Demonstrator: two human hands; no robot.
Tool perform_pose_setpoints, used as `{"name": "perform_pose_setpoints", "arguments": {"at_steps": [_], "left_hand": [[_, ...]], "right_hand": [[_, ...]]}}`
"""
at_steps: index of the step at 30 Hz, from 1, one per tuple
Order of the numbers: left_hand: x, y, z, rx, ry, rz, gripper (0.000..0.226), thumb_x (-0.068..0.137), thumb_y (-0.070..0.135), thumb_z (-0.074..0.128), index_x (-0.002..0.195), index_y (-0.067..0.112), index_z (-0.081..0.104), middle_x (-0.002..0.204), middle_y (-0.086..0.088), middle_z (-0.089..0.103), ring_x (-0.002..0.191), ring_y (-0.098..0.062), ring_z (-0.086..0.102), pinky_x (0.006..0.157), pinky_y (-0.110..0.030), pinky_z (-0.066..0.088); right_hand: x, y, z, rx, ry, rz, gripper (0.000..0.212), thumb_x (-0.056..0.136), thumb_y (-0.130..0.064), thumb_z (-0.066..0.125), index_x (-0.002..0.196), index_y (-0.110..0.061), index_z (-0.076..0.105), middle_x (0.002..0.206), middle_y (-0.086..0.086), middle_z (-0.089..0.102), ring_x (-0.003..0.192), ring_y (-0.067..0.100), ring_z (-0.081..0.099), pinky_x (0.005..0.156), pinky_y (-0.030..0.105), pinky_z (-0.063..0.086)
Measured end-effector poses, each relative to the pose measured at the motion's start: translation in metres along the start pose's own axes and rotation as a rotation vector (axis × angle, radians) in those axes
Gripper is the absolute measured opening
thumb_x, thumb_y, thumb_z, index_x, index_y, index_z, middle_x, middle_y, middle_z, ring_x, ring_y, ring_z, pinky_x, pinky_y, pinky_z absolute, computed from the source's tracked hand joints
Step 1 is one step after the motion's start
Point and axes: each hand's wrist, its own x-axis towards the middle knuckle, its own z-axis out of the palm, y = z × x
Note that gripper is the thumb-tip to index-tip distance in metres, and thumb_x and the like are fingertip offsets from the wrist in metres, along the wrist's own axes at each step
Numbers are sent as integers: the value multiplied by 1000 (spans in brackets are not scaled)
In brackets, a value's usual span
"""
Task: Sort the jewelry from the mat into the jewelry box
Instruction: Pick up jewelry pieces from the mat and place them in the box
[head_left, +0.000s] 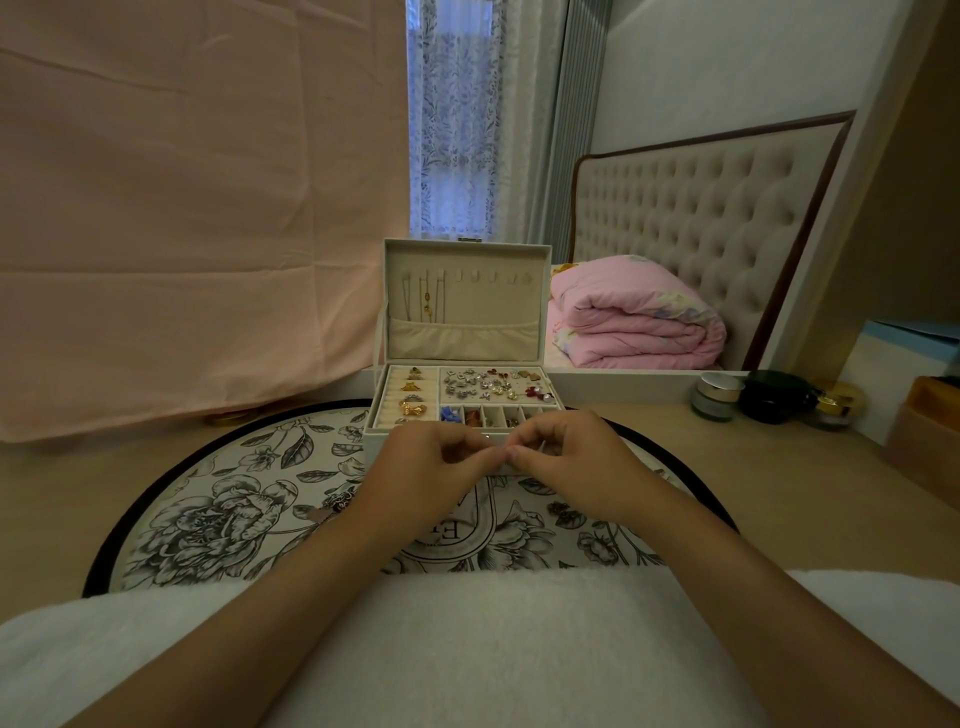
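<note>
In the head view, the left hand (431, 467) and right hand (569, 462) meet over the far edge of the round floral mat (218, 519), just in front of the open jewelry box (493, 301). The left fingers (488, 457) are curled, with thumb and forefinger pinching a small shiny piece (487, 439) that is too small to identify. The right fingertips are drawn together against the left ones, but it is not possible to tell whether they also grip the piece.

The box stands on the mat's far side with its lid upright, and thin necklaces (427, 301) hang inside the lid. Gold rings (413, 402) sit in the left rolls and earrings (488, 387) fill the rear right section. Two dark ornaments are on the mat, one (340, 501) beside the left wrist and one (566, 514) beside the right. Cosmetic jars (717, 397) stand on the worktop (779, 467) to the right.
</note>
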Motion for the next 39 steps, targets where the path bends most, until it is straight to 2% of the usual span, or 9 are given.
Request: {"name": "perform_pose_setpoints", "arguments": {"at_steps": [5, 8, 13, 16, 24, 31, 34, 36, 39], "left_hand": [[1, 1, 0, 93, -2, -33, 10, 84, 38, 75, 89, 29, 79, 75, 15, 73, 71, 6, 65, 64, -5, 47], [1, 0, 2, 130, -22, -41, 12, 85, 39, 73, 86, 28, 78, 70, 12, 71, 64, 2, 65, 60, -15, 53], [-2, 1, 4, 208, -48, 1, 13, 83, 40, 70, 81, 27, 71, 59, 15, 59, 48, 5, 49, 47, -9, 33], [-2, -1, 4, 237, -89, -3, 10, 84, 38, 69, 81, 29, 67, 65, 11, 61, 50, 4, 50, 49, -10, 35], [-1, -11, 4, 256, -155, 21, 7, 90, 33, 64, 84, 31, 65, 69, 9, 62, 59, -3, 52, 59, -24, 47], [1, -11, 8, 60, -199, -61, 14, 99, 18, 51, 86, 17, 57, 62, 11, 48, 48, 1, 40, 51, -15, 35], [3, -10, 7, -29, -215, -82, 18, 101, 19, 50, 87, 14, 59, 60, 11, 47, 48, 0, 38, 48, -15, 35], [2, -8, 5, -66, -225, -76, 18, 101, 20, 52, 85, 15, 61, 53, 14, 48, 47, -1, 39, 46, -16, 35], [2, -6, 3, -82, -241, -75, 17, 99, 20, 55, 91, 9, 63, 54, 14, 47, 46, -3, 37, 45, -17, 34]], "right_hand": [[1, -1, 2, -57, -9, -13, 11, 91, -26, 71, 84, -33, 75, 79, -11, 72, 78, 12, 66, 74, 35, 58], [1, -2, 2, -98, -41, -20, 19, 92, -25, 70, 78, -38, 71, 74, -20, 68, 72, -1, 61, 70, 25, 50], [-1, -5, 5, -133, -72, -2, 10, 91, -24, 71, 85, -30, 77, 78, -18, 71, 66, -7, 59, 62, 12, 41], [-1, -6, 6, -110, -87, -4, 9, 91, -22, 71, 90, -27, 79, 79, -14, 72, 62, -10, 58, 56, 7, 40], [-2, -5, 7, -80, -86, 19, 9, 88, -22, 75, 84, -29, 77, 78, -14, 73, 70, -5, 64, 63, 12, 48], [-3, -4, 5, -139, -182, 90, 8, 83, -26, 80, 89, -31, 77, 87, -15, 73, 82, -4, 66, 76, 18, 50], [-4, -7, 2, -15, -210, 109, 5, 87, -27, 76, 88, -32, 78, 78, -14, 73, 70, -4, 65, 67, 16, 50], [-4, -9, 3, 68, -182, 121, 8, 90, -25, 73, 89, -27, 80, 74, -12, 74, 66, -3, 65, 65, 16, 49], [-3, -6, 4, 114, -97, 141, 7, 88, -21, 75, 92, -21, 81, 83, -10, 77, 78, -1, 70, 76, 19, 52]]}}
